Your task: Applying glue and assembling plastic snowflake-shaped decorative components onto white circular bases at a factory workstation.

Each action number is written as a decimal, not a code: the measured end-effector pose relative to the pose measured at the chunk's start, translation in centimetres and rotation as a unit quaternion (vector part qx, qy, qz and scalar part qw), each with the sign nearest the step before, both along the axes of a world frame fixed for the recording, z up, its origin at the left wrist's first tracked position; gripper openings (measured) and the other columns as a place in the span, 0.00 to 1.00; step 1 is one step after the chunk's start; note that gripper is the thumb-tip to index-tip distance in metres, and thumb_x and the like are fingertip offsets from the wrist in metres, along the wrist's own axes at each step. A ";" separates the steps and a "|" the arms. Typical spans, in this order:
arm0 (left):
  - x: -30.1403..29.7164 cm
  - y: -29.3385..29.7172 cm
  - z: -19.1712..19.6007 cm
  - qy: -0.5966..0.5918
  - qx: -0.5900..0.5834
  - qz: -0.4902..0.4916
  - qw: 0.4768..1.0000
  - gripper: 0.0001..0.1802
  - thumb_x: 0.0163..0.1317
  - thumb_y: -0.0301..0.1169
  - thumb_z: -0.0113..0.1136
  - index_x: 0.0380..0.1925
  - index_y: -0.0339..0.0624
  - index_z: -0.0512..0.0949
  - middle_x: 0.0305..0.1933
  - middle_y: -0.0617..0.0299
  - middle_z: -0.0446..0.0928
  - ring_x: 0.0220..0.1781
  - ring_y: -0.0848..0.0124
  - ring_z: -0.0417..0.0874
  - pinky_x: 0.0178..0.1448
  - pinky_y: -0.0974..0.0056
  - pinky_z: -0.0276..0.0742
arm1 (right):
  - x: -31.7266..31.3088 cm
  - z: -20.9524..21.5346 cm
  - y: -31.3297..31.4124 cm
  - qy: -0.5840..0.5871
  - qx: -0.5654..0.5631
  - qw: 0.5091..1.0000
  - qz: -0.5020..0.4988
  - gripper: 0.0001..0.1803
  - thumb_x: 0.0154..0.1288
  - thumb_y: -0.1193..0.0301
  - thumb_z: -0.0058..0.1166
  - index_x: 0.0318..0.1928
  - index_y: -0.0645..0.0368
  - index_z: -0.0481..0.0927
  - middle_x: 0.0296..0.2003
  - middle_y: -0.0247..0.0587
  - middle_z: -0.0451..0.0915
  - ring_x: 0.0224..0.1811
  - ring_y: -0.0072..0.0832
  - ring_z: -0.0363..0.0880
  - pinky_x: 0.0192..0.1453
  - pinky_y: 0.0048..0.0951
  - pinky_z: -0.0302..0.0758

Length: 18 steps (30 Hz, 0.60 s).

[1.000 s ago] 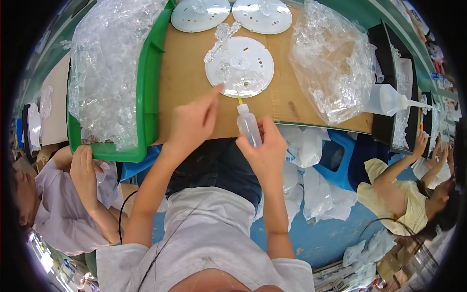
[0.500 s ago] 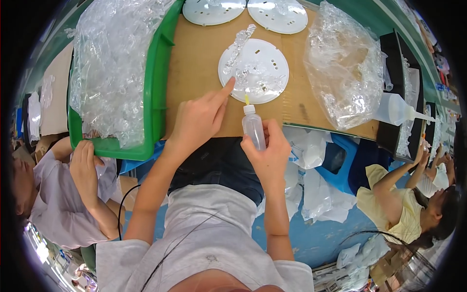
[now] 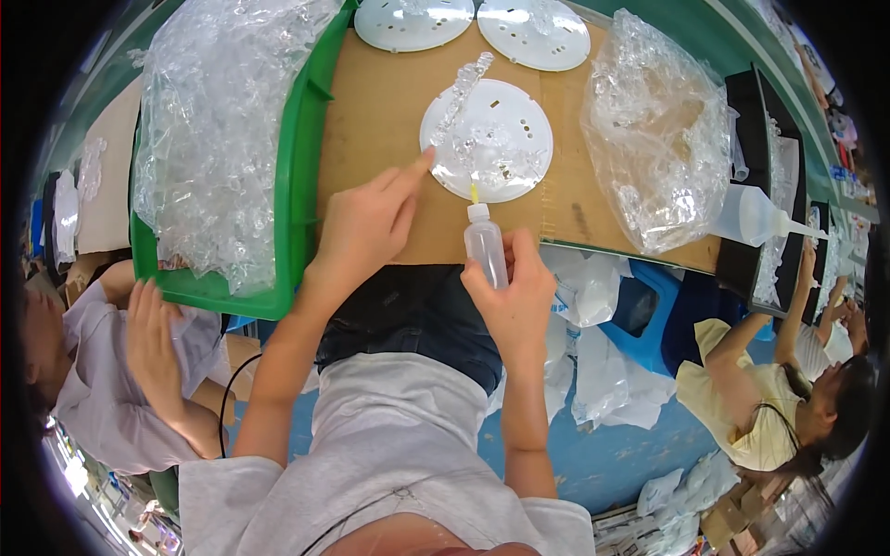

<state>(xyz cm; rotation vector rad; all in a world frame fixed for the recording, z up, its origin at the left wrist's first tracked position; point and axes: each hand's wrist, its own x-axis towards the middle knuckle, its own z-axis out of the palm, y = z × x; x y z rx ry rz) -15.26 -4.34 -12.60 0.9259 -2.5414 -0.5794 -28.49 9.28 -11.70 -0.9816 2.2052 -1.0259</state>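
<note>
A white round disc with small holes (image 3: 524, 116) lies on the brown board, with small clear plastic pieces (image 3: 482, 153) on its middle. A strip of clear beaded plastic (image 3: 459, 97) slants across its upper left and overhangs the rim. My right hand (image 3: 514, 292) grips a small translucent squeeze bottle (image 3: 487, 250) with a white cap. Its thin yellow tip (image 3: 475, 193) points at the disc's near edge. My left hand (image 3: 375, 218) holds nothing that I can see; its index finger stretches to the disc's left rim, the other fingers bent.
Left stands a green crate (image 3: 301, 157) heaped with bagged clear pieces. On the right are a clear bag (image 3: 649, 139), a larger squeeze bottle (image 3: 746, 213) and black trays (image 3: 765, 269). Two more discs (image 3: 413, 28) lie at the back. People sit on both sides.
My left index finger has drawn back left from the clear pieces to the disc's rim. My right hand keeps the bottle almost in place. The hand by the crate at left has shifted.
</note>
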 end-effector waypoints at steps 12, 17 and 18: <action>1.0 2.5 3.1 0.079 0.074 0.101 0.989 0.23 0.59 0.22 0.56 0.56 0.47 0.75 0.23 0.58 0.71 0.17 0.65 0.70 0.23 0.63 0.68 | 0.2 0.4 0.5 -0.019 0.009 1.000 -0.009 0.15 0.46 0.70 0.61 0.34 0.61 0.73 0.26 0.41 0.78 0.25 0.28 0.77 0.33 0.28 0.73; -0.4 1.9 6.1 0.097 0.096 0.147 0.980 0.22 0.59 0.24 0.58 0.56 0.43 0.75 0.26 0.57 0.71 0.21 0.67 0.72 0.26 0.66 0.69 | -1.5 1.5 1.0 -0.023 -0.071 0.997 -0.007 0.19 0.46 0.71 0.63 0.40 0.62 0.75 0.30 0.40 0.80 0.31 0.27 0.79 0.39 0.28 0.75; -1.3 1.6 6.4 0.146 0.064 0.153 0.975 0.22 0.59 0.25 0.59 0.56 0.42 0.74 0.29 0.56 0.73 0.26 0.65 0.74 0.30 0.65 0.71 | -2.4 1.6 0.9 0.006 -0.128 0.992 0.001 0.21 0.46 0.72 0.63 0.43 0.63 0.76 0.33 0.40 0.81 0.33 0.27 0.80 0.41 0.28 0.75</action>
